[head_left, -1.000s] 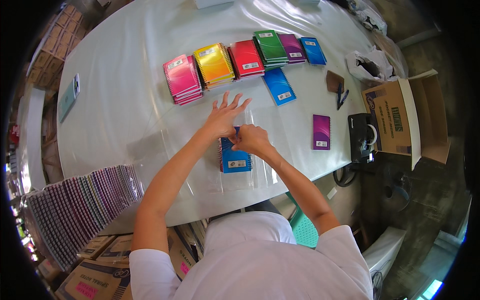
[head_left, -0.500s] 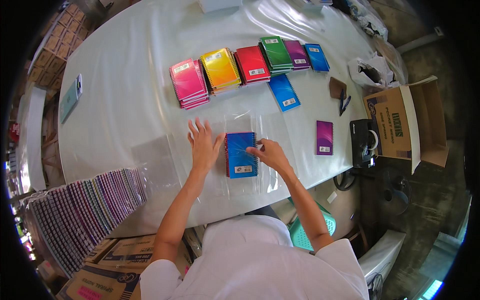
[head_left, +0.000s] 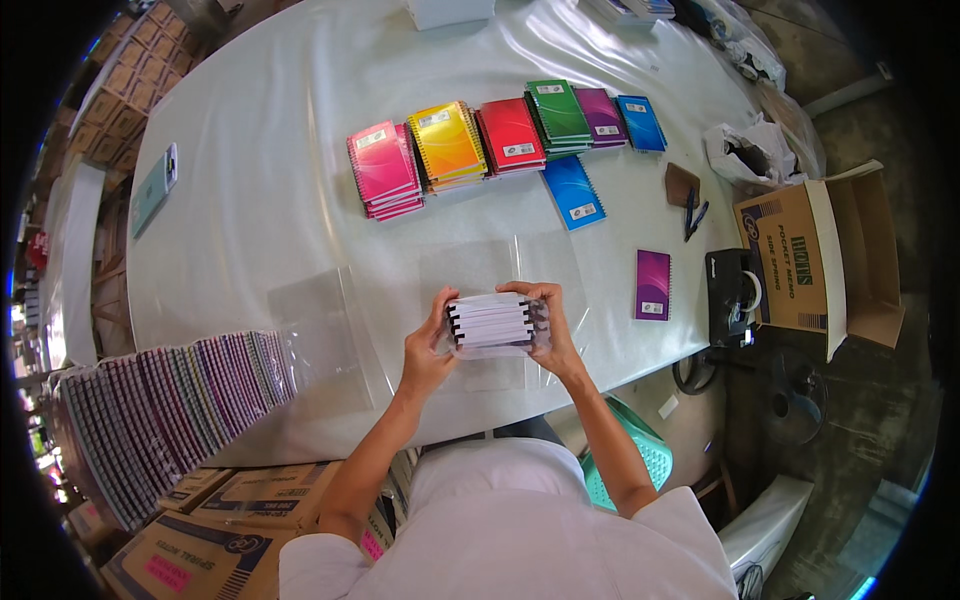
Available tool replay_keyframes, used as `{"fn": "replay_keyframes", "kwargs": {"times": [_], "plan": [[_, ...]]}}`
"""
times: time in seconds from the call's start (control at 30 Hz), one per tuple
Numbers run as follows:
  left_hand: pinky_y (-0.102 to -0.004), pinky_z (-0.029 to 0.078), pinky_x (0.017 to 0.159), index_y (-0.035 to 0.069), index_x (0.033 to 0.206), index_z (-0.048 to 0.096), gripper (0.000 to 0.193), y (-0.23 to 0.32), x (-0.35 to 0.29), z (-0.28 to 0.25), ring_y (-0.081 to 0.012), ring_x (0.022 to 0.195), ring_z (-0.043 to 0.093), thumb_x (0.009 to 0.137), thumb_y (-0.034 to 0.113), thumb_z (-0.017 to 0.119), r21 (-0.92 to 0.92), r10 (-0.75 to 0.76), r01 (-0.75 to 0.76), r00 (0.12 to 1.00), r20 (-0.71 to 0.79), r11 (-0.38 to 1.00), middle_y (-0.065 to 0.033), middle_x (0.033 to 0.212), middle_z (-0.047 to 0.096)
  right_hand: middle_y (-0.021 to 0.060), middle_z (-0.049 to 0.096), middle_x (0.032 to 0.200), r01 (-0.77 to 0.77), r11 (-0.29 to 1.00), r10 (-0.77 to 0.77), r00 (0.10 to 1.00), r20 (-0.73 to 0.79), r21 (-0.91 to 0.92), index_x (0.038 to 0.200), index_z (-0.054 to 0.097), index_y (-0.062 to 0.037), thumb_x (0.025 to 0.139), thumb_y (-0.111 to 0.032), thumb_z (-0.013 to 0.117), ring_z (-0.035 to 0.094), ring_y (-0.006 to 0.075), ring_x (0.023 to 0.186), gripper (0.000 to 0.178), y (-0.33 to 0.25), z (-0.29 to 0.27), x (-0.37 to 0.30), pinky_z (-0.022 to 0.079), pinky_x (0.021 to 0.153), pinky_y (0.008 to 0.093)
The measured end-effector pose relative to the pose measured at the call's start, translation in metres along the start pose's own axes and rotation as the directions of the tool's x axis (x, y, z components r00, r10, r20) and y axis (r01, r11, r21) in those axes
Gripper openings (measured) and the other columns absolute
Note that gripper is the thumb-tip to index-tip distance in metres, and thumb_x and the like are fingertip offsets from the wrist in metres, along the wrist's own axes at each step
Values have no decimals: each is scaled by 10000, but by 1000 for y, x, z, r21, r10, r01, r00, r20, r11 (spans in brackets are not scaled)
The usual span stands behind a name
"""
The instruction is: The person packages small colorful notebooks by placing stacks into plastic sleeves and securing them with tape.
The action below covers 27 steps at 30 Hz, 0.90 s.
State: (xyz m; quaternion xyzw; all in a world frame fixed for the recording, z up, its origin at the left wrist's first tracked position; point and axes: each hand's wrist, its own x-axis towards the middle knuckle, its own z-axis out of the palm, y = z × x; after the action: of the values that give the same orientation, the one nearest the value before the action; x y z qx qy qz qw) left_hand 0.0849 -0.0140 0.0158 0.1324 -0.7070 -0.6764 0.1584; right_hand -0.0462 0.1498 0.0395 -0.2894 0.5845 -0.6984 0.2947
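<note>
Between my two hands stands a small stack of spiral notebooks [head_left: 492, 322], turned up so its white page edges face me. Clear plastic film wraps around it. My left hand [head_left: 432, 345] grips the stack's left end, thumb near the upper corner. On the right end my right hand [head_left: 552, 330] is closed, its fingers along the top edge. Clear plastic sheets [head_left: 325, 310] lie flat on the table beneath and to the left. Beyond, notebooks are grouped by colour: pink [head_left: 383, 170], yellow [head_left: 446, 145], red [head_left: 511, 133], green [head_left: 559, 112], purple [head_left: 600, 116] and blue [head_left: 641, 123].
A purple notebook [head_left: 653, 284] lies to the right, beside a black tape dispenser [head_left: 728, 295] and an open cardboard box [head_left: 790, 260]. A brown pouch [head_left: 681, 184] and blue pen-like tool [head_left: 696, 218] lie farther back. Many wrapped notebooks [head_left: 180, 415] are stacked at left.
The stack lay flat with its blue cover up; now it is tipped upright in the film, page edges showing. My left hand, previously spread beside it, now grips it along with my right.
</note>
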Motion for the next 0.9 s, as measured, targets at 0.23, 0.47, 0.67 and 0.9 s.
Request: {"fn": "replay_keyframes", "kwargs": {"times": [0.23, 0.47, 0.67, 0.9], "plan": [[-393, 303, 1119, 128, 1327, 531, 740, -27, -9, -13, -263, 1378, 336, 655, -22, 800, -195, 66, -91, 990, -127, 977, -120, 1495, 354, 150, 408, 1405, 167, 985, -168, 985, -35, -39, 1112, 470, -87, 636, 50, 796, 369, 299, 1337, 593, 6, -23, -10, 296, 1129, 445], [-483, 255, 1139, 259, 1054, 729, 534, 24, 11, -19, -347, 1439, 158, 569, 70, 848, 357, 201, -213, 977, 71, 909, -73, 1496, 366, 125, 459, 1366, 152, 952, -164, 986, -25, -266, 950, 707, -92, 596, -29, 821, 400, 303, 1318, 377, -1, -13, -11, 308, 1120, 458], [-500, 304, 1112, 262, 1025, 745, 473, 50, 27, -18, -390, 1423, 174, 584, 121, 845, 612, 288, -349, 937, 199, 710, -32, 1456, 429, 118, 546, 1284, 182, 872, -193, 981, 23, -454, 868, 737, -120, 635, -97, 809, 471, 308, 1251, 245, -24, -1, -1, 375, 1043, 448], [-490, 316, 1086, 250, 1014, 749, 407, 55, 42, -14, -384, 1409, 221, 633, 134, 830, 525, 326, -336, 938, 116, 782, 9, 1387, 509, 37, 648, 1074, 142, 709, -158, 987, 41, -691, 809, 694, -113, 653, -110, 818, 584, 209, 1030, 200, -42, -2, 18, 401, 896, 356]]}}
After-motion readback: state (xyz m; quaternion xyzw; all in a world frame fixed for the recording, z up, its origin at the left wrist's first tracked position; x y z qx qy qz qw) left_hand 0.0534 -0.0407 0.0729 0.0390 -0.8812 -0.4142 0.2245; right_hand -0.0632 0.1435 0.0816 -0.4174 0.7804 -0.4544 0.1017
